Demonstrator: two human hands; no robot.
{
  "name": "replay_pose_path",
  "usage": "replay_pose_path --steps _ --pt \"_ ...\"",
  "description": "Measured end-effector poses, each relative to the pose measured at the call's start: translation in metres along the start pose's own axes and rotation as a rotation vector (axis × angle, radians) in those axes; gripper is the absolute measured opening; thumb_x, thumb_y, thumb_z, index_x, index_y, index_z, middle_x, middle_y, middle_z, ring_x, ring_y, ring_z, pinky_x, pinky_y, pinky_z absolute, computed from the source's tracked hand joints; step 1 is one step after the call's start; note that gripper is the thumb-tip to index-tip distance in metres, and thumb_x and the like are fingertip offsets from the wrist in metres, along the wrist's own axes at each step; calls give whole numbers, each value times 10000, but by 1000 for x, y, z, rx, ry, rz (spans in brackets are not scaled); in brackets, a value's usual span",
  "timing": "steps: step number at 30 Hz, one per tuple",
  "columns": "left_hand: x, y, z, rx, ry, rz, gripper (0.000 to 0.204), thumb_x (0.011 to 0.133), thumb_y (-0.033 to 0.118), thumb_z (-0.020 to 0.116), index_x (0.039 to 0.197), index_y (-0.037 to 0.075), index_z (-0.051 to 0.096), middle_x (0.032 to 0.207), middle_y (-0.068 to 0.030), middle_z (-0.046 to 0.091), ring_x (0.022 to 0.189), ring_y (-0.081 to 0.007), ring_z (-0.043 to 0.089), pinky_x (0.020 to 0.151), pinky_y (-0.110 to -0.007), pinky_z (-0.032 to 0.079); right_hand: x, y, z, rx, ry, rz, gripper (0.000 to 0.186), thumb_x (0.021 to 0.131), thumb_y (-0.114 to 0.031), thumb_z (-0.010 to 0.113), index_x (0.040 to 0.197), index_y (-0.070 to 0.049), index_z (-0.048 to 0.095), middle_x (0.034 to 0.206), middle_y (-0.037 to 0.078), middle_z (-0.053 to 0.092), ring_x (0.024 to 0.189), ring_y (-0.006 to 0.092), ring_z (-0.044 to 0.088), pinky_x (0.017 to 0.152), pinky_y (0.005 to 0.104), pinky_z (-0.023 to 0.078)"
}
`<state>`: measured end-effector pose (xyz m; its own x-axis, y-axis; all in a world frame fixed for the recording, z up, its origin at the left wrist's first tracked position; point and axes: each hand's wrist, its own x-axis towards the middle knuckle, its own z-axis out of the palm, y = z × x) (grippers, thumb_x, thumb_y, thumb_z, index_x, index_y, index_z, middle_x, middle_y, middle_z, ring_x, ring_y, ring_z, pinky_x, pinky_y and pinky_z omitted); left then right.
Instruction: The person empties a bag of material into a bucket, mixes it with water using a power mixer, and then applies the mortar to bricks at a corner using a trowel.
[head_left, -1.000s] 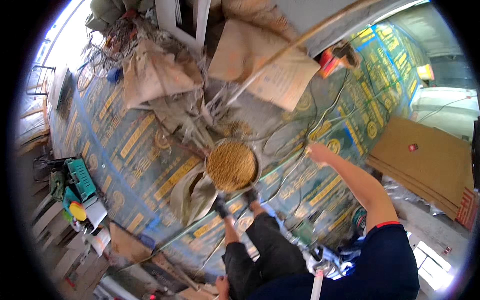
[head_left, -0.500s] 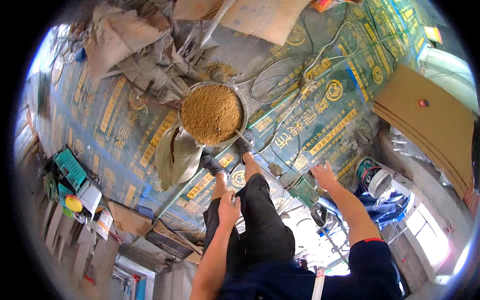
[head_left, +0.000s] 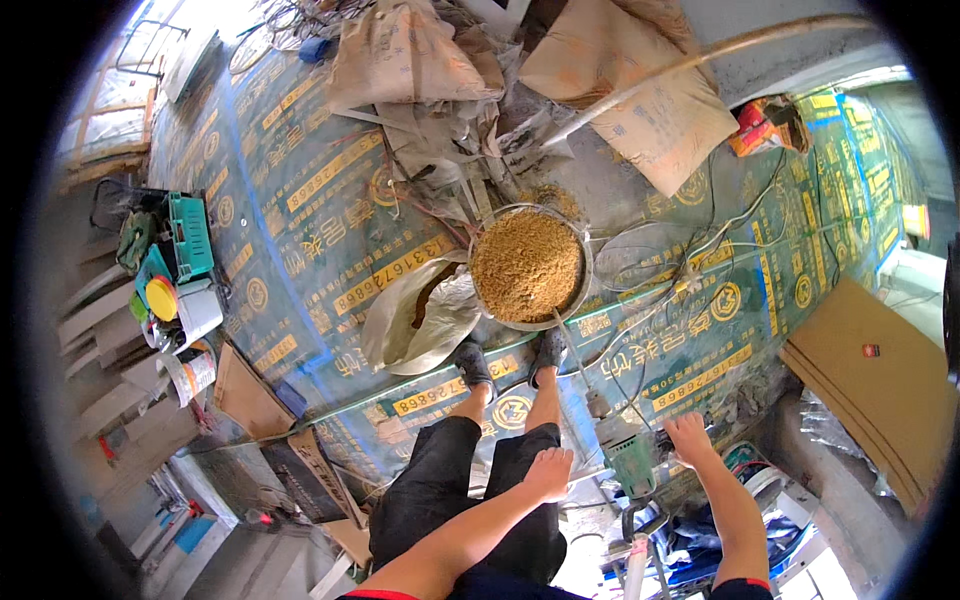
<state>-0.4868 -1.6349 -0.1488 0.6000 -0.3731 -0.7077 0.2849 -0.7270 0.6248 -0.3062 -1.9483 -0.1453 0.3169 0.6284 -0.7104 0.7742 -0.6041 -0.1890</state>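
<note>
Green sheeting [head_left: 330, 240] with yellow print covered the floor, with brown cardboard [head_left: 860, 390] at the right. A round tub [head_left: 583, 290] of brown grains [head_left: 528, 262] stood just beyond the person's dark clogs [head_left: 548, 358], a pale sack [head_left: 430, 330] at its left. A green power tool [head_left: 628, 460] reached its shaft [head_left: 575, 355] over the tub's near rim. Left of it the left hand [head_left: 549, 473] curled loosely; right of it the right hand [head_left: 687, 440] was half-bent. Whether either gripped anything, I couldn't tell.

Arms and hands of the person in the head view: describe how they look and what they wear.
The left hand and right hand are gloveless, the forearms uncovered. The short right sleeve is dark navy; red trim edges both cuffs. No watch shows.
</note>
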Motion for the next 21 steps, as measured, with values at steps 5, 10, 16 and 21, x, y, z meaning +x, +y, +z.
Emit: replay_pose_path --steps 5,10,16,21 --pt "12 -12 42 -269 -205 -45 686 753 302 679 1306 -27 442 1241 -214 544 1159 -351 525 965 -402 423 -9 -25 -50 -107 161 -39 575 598 -145 751 1129 -98 535 903 138 553 944 356 529 947 500 363" --pt "5 -1 12 -404 -286 -55 589 775 427 675 1182 17 563 1141 -244 604 1030 -386 604 872 -446 481 4 -40 -149 -85 130 -141 416 668 -154 688 1063 -95 572 877 129 565 891 322 560 904 462 394" --pt "-39 37 -69 -303 23 -346 418 763 458 648 960 97 724 917 -175 698 882 -342 677 762 -448 538 17 -51 -157 -7 247 -189 281 693 -170 664 952 -107 574 849 81 583 820 287 609 718 450 468" --pt "-49 55 -95 -179 77 -439 376 762 371 616 934 53 721 931 -188 697 903 -357 674 787 -443 539 21 -43 -157 32 212 -202 182 703 -186 630 857 -108 574 783 92 613 737 287 651 622 423 517"
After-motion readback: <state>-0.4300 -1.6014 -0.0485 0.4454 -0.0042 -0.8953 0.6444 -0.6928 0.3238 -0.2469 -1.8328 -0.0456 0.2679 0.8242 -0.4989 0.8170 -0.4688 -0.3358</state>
